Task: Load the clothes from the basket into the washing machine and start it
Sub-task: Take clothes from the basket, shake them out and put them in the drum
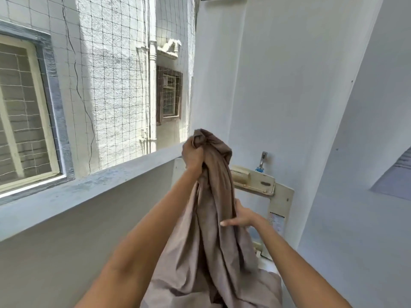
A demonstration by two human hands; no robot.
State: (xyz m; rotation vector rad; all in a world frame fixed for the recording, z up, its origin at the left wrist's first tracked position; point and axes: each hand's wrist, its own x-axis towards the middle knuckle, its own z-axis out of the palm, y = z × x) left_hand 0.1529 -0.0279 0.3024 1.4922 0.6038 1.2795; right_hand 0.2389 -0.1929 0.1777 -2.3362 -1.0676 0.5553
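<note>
Can't really see into the cream top-loading washing machine (282, 196), its tub is hidden behind the big taupe-brown bedsheet-like cloth (213, 218) hanging in front of it, bottom cut off by the frame. Left hand (192, 155) has a tight fist grip on the bunched top, held high. Right hand (241, 215) grips the folds lower down, thumb across the wrinkly fabric.

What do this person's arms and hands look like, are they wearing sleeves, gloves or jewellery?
Both arms are bare as far as the view reaches, with no sleeves showing. The left hand and right hand wear no gloves, and no watch, bracelet or ring is visible on either.
</note>
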